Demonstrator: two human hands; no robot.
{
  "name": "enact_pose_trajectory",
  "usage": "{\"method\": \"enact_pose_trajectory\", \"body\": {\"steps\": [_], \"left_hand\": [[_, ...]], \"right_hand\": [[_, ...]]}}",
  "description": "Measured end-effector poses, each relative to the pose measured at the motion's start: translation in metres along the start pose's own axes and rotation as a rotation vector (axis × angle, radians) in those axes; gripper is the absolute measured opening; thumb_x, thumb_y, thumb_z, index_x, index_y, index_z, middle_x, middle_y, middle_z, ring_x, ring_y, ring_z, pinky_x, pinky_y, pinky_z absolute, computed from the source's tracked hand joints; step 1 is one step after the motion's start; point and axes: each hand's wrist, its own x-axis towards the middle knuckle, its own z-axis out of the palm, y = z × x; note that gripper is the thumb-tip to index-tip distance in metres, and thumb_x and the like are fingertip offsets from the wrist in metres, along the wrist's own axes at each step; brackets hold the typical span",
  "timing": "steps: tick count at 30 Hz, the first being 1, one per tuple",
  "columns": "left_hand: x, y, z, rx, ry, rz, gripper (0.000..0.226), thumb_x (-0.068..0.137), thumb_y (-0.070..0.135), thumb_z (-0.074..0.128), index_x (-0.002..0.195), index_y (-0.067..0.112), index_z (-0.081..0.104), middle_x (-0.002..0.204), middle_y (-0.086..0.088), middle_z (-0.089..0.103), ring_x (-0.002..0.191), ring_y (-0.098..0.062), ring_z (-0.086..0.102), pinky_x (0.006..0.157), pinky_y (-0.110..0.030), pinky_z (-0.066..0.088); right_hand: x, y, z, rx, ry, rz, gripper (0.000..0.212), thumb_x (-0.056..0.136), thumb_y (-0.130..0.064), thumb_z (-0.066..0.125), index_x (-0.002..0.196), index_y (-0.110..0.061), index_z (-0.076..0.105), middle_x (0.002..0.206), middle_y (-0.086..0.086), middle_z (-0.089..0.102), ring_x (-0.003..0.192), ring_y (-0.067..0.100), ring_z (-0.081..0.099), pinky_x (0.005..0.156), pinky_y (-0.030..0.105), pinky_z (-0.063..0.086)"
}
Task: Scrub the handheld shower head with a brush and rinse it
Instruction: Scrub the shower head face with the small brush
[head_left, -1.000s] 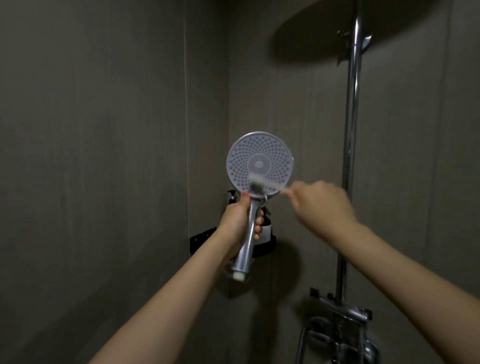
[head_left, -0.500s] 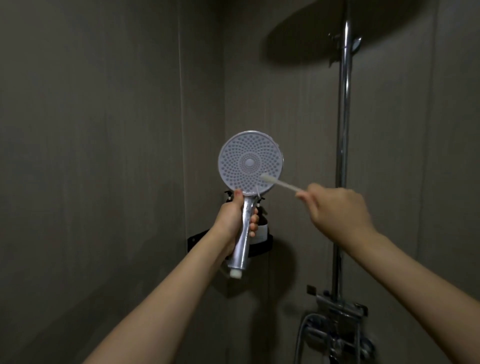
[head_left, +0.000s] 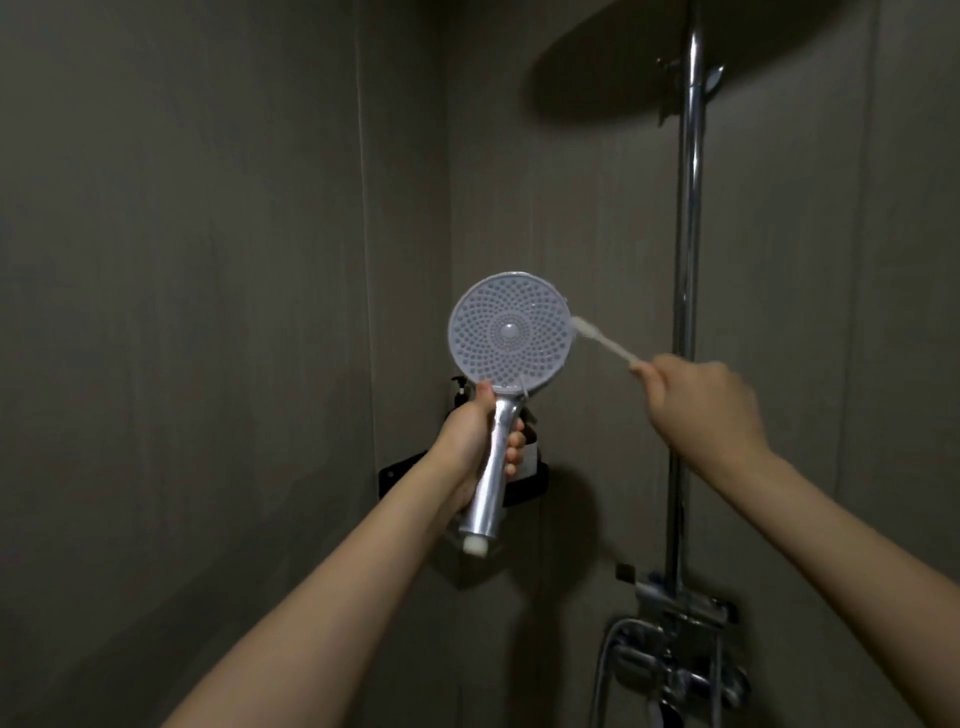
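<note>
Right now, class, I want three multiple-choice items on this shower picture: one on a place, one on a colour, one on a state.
1. Where does the brush tip sit against the shower head?
A. at its right rim
B. at its centre
C. on its handle

2. What colour is the shower head's handle?
A. black
B. silver
C. red

3. How is the left hand placed?
A. open and idle
B. flat on the wall
C. gripping the handle

Answers: 1 A, the bristles meet the disc's right edge. 2 B, the handle shines metallic silver. 3 C, its fingers wrap round the handle, while the right hand pinches the brush.
</note>
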Motion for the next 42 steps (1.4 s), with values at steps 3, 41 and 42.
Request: {"method": "enact_pose_trajectory", "body": {"steps": [3, 41, 42], "left_hand": [[0.003, 0.004, -0.003, -0.064, 0.001, 0.039, 0.057, 0.097, 0.051, 0.023, 0.075, 0.006, 0.051, 0.047, -0.002, 0.049, 0.035, -0.011, 0.044, 0.037, -0.016, 0.037], [0.036, 0.006, -0.128, -0.166, 0.243, 0.117, 0.062, 0.095, 0.056, 0.02, 0.065, 0.009, 0.047, 0.04, 0.001, 0.045, 0.033, -0.009, 0.044, 0.037, -0.014, 0.037], [0.039, 0.002, -0.13, -0.154, 0.247, 0.117, 0.062, 0.095, 0.056, 0.02, 0.065, 0.009, 0.048, 0.04, 0.001, 0.045, 0.033, -0.009, 0.044, 0.037, -0.014, 0.037]], "right_hand": [[-0.021, -0.021, 0.005, 0.021, -0.251, -0.287, 0.03, 0.096, -0.042, 0.034, 0.085, -0.026, 0.056, 0.071, 0.006, 0.056, 0.07, 0.027, 0.056, 0.058, 0.029, 0.038], [-0.008, -0.064, 0.114, -0.091, -0.34, -0.229, 0.036, 0.097, -0.039, 0.035, 0.094, -0.016, 0.062, 0.091, 0.009, 0.066, 0.078, 0.027, 0.06, 0.059, 0.028, 0.036], [-0.006, -0.069, 0.126, -0.041, -0.368, -0.188, 0.033, 0.097, -0.033, 0.037, 0.093, -0.012, 0.062, 0.09, 0.011, 0.065, 0.074, 0.027, 0.057, 0.059, 0.028, 0.035]]}}
